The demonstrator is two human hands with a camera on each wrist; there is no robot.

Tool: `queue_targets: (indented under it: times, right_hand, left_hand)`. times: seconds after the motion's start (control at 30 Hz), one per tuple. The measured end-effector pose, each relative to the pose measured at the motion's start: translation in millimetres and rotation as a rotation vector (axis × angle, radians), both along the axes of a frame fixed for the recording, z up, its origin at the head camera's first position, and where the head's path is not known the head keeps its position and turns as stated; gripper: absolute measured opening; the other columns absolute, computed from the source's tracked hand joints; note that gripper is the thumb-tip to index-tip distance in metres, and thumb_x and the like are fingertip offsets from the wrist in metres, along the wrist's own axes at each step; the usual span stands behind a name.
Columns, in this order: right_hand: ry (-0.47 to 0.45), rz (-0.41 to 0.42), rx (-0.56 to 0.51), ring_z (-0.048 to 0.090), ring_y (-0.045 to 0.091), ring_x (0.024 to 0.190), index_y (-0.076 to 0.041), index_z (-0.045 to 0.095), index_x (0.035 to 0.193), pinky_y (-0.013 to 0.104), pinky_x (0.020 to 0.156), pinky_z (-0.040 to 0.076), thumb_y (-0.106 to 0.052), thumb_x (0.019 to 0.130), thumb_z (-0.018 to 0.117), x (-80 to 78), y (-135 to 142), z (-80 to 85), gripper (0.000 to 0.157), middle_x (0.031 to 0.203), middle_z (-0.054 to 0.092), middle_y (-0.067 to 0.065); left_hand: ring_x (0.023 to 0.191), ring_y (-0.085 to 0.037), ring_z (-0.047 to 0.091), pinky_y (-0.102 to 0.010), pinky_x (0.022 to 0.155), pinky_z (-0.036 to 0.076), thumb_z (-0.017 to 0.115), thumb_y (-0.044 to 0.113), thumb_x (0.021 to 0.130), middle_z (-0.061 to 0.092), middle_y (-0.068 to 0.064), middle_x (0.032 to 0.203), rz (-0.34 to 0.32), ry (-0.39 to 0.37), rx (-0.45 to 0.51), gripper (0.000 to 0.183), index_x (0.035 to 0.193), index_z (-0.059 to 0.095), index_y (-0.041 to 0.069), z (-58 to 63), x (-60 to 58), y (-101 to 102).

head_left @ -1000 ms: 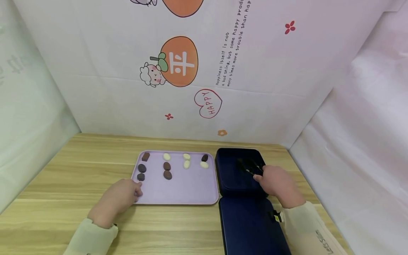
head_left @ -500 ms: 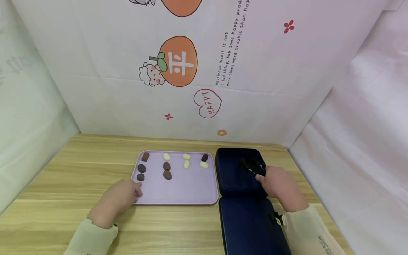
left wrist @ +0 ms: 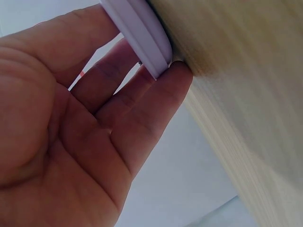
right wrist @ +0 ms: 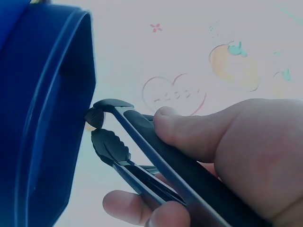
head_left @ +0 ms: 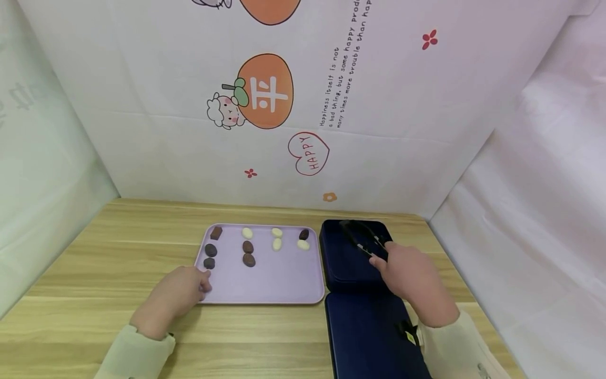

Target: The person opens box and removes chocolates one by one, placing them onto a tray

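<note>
My left hand point(head_left: 182, 289) grips the near-left corner of a lilac tray point(head_left: 284, 284); in the left wrist view the thumb and fingers point(left wrist: 151, 109) meet its rim point(left wrist: 142, 38). Dark, milk-brown and white chocolates point(head_left: 249, 259) lie on the tray in short columns. My right hand point(head_left: 409, 273) holds black-tipped metal tongs point(right wrist: 170, 156) over the dark blue box point(head_left: 350, 276). A dark brown chocolate point(right wrist: 95, 118) shows between the tongs' tips in the right wrist view. Inside the box, the contents are too dark to tell.
The box's blue lid point(head_left: 374, 337) lies in front of it, partly under the right sleeve. A wooden table point(head_left: 265, 337) carries everything. Behind stands a white printed wall sheet point(head_left: 379, 158), with white cloth at both sides.
The tongs have risen out of the box's dark interior, their tips moving up and left. My right hand has shifted slightly left. The left hand and tray stay in place.
</note>
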State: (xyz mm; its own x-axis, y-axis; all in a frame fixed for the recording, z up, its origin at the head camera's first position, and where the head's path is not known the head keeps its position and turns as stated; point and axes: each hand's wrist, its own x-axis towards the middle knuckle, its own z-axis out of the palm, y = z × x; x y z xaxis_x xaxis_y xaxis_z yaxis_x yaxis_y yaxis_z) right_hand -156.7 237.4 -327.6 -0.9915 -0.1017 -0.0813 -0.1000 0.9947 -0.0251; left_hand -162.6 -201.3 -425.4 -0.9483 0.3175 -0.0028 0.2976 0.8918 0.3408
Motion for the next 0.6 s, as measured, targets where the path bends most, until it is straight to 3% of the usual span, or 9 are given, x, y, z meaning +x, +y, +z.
queue_targets:
  times: [0.4,0.6]
  right_hand:
    - [0.034,0.066,-0.023,0.068,0.035,0.08,0.008,0.051,0.137,0.053,0.074,0.055,-0.042,0.099,0.06,14.8,-28.3,6.1,0.064,0.087,0.069,0.014]
    - [0.012,0.083,-0.068,0.069,0.032,0.087,0.001,0.053,0.139,0.051,0.075,0.057,-0.044,0.097,0.062,22.6,-44.7,3.7,0.062,0.105,0.07,0.014]
  left_hand:
    - [0.085,-0.03,0.067,-0.051,0.081,0.054,0.068,0.002,0.088,0.072,-0.002,0.085,0.022,-0.025,-0.005,0.015,0.084,0.076,0.014,-1.4,-0.9,-0.3]
    - [0.087,-0.031,0.067,-0.052,0.083,0.054,0.07,0.0,0.085,0.072,-0.002,0.087,0.023,-0.029,0.002,0.015,0.084,0.076,0.014,-1.3,-0.9,-0.6]
